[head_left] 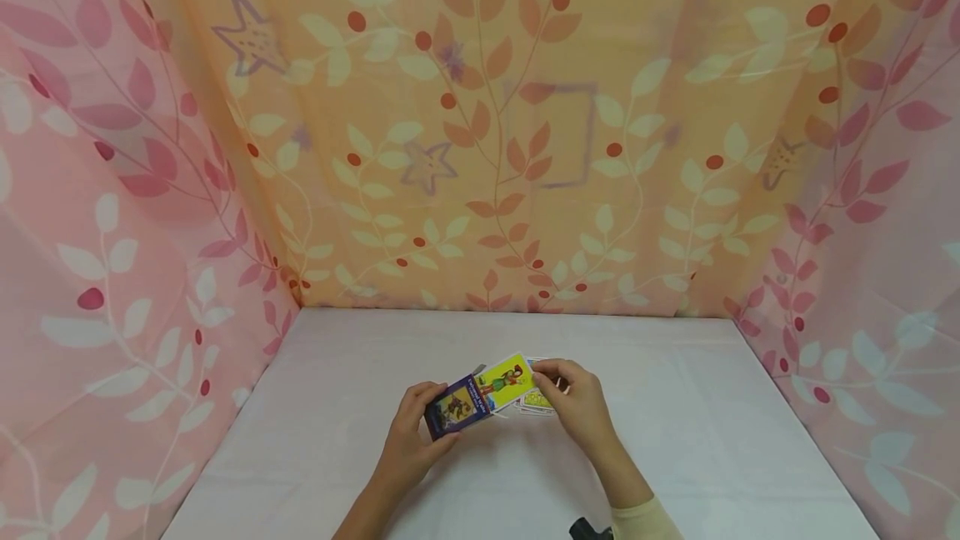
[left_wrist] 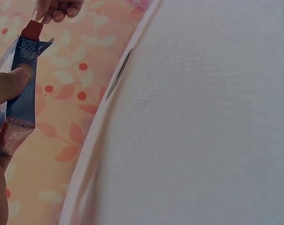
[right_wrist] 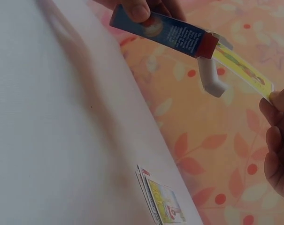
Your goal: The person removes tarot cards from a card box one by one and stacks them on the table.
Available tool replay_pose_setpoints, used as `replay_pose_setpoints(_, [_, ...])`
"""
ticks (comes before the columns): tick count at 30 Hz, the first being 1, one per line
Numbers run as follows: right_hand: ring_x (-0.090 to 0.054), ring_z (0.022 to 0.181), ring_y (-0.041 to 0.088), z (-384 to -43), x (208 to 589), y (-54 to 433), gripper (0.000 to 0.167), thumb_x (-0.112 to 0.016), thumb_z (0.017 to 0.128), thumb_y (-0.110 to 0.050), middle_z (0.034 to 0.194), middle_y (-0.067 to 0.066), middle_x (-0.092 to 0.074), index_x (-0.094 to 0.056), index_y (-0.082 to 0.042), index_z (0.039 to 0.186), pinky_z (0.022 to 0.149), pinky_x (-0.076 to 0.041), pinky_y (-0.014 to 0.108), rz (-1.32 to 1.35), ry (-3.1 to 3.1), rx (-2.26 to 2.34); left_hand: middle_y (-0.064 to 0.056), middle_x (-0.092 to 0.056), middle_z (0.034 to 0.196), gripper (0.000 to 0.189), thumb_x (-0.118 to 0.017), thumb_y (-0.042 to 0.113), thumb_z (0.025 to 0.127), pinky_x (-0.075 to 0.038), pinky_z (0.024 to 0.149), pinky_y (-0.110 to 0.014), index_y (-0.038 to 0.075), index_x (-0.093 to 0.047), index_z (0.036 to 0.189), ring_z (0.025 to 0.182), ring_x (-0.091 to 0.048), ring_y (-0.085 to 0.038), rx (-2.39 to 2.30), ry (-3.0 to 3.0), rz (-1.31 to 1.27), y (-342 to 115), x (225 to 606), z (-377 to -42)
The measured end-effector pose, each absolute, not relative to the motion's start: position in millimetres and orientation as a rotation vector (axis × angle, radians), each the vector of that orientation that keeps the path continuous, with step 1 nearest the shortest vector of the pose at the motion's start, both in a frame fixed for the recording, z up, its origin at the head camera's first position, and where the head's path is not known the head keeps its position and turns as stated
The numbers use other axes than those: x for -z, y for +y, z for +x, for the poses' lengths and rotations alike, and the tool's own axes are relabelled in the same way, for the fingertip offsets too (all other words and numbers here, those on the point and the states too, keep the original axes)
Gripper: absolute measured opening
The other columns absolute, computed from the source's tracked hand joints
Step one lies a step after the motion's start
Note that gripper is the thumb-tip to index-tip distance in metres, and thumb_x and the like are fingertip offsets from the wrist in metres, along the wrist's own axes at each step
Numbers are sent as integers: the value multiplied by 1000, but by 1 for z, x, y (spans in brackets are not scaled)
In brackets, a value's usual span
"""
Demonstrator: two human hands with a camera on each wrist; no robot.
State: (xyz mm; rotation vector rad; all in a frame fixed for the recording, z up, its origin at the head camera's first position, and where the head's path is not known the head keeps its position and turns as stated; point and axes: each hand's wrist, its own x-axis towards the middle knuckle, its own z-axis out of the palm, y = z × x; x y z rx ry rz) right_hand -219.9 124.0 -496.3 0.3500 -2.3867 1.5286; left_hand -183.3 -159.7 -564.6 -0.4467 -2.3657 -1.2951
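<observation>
My left hand (head_left: 417,432) grips a small blue card box (head_left: 456,407) above the white table (head_left: 337,407); the box (left_wrist: 20,84) shows with my thumb on its side, its flap open (right_wrist: 212,77). My right hand (head_left: 572,397) pinches the end of a yellow picture card (head_left: 504,380) that sticks halfway out of the box mouth (right_wrist: 242,70). Under my right hand a few cards (right_wrist: 160,201) lie in a small loose stack (head_left: 537,402) on the table.
Pink and orange leaf-patterned curtains (head_left: 480,148) close the table on the left, back and right. The white tablecloth spreads wide on both sides of my hands. A dark object (head_left: 590,530) shows at the bottom edge by my right sleeve.
</observation>
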Motion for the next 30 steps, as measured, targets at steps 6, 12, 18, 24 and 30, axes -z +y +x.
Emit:
replay_pose_setpoints(6, [-58, 77, 15, -223, 496, 129, 11, -78, 92, -18, 88, -8, -70, -78, -19, 103, 65, -49, 22, 353, -2367, -1514, 8, -49, 139, 84, -94, 11, 72, -50, 107, -30, 25, -53, 144, 126, -54, -13, 1271, -2371, -455, -160, 566, -183])
replay_pose_setpoints(12, [-57, 79, 16, -224, 495, 134, 11, -78, 93, -18, 89, -8, -70, -77, -20, 104, 66, -49, 23, 325, -2377, -1495, 10, -49, 140, 85, -94, 12, 72, -48, 109, -30, 30, -52, 144, 127, -53, -12, 1288, -2365, -450, -161, 566, -184])
replay_pose_setpoints(18, [-57, 79, 17, -224, 493, 137, 11, -77, 93, -16, 90, -7, -70, -77, -19, 104, 66, -49, 24, 317, -2370, -1494, 9, -49, 140, 87, -94, 11, 72, -49, 109, -29, 32, -51, 144, 126, -54, -12, 1284, -2364, -455, -161, 566, -183])
replay_pose_setpoints(24, [-56, 80, 17, -226, 492, 141, 12, -77, 93, -17, 92, -6, -71, -77, -18, 105, 66, -49, 22, 305, -2362, -1480, 10, -49, 140, 86, -94, 11, 72, -47, 110, -26, 32, -51, 144, 127, -53, -12, 1302, -2370, -443, -161, 566, -183])
replay_pose_setpoints(30, [-56, 81, 18, -228, 491, 146, 12, -76, 94, -17, 95, -5, -72, -77, -18, 105, 67, -49, 23, 295, -2360, -1466, 6, -48, 141, 85, -93, 13, 74, -45, 109, -20, 29, -50, 145, 127, -53, -14, 1288, -2360, -482, -162, 567, -185])
